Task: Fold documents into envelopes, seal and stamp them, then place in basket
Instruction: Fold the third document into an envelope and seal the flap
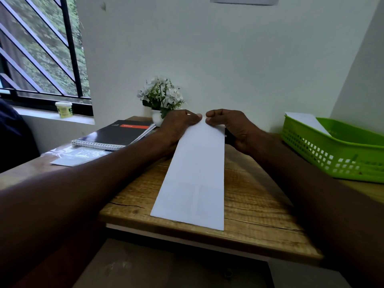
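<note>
Landmark: wooden desk (249, 196); all places given against it.
Document: long white sheet (195, 173), already narrowed to a strip, lying flat down the middle of the desk, its near end close to the desk's front edge, its far end under the fingers.
Left hand: left hand (178, 123) at the far end of the sheet, thumb and fingers curled and pinching the far left corner.
Right hand: right hand (230, 125) beside it, fingertips nearly meeting the left's, pinching the far right corner the same way.
Basket: green plastic basket (336, 154) on the desk's right side, well apart from the sheet; a white sheet or envelope (307, 121) leans inside it.
Other items: spiral notebook (116, 134) and clear plastic sleeve (76, 155) on the desk's left; potted white flowers (161, 96) at the back edge.
Step (judged): folding the document, early in this item's cycle.
Next move (judged): bring the far end toward the near end, align the edges squarely, then crease. No envelope or stamp can be made out near the sheet.
</note>
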Available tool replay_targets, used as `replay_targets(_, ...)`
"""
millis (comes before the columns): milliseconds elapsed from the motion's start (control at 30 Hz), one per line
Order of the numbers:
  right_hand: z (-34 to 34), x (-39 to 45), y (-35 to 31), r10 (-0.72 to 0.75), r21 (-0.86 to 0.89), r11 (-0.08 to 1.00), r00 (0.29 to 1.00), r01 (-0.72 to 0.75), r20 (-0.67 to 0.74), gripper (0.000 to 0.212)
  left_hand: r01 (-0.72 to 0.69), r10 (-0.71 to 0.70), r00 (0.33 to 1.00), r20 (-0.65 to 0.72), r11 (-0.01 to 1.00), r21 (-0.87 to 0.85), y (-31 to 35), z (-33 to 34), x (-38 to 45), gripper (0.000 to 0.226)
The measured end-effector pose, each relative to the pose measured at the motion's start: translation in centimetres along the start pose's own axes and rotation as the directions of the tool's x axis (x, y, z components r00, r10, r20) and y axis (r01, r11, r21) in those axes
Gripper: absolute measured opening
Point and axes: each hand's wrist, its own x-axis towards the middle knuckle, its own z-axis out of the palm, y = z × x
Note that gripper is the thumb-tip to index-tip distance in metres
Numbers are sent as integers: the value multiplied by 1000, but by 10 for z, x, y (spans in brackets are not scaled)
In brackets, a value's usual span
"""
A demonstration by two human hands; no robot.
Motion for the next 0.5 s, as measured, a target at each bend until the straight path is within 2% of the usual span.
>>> replay_targets(100,-10,-2,-3,56,41,998,996,-53,-63,17,-25,24,997,-67,999,-23,1,-2,4,16)
replay_targets(233,-26,-2,-3,147,102,987,967,-128,-207,5,-7,-4,993,-114,995,-100,-4,-6,8,22)
replay_targets(333,-25,-1,-4,133,140,984,980,-113,-148,18,-15,6,996,-90,995,-100,-5,-6,8,24)
replay_targets(433,-13,-1,-4,112,19,994,992,-111,-65,47,-36,33,998,-48,996,-85,-4,-4,7,15)
replay_targets(500,-4,-3,-2,90,-22,996,994,-91,-62,53,-38,38,999,0,995,-89,-4,-2,6,13)
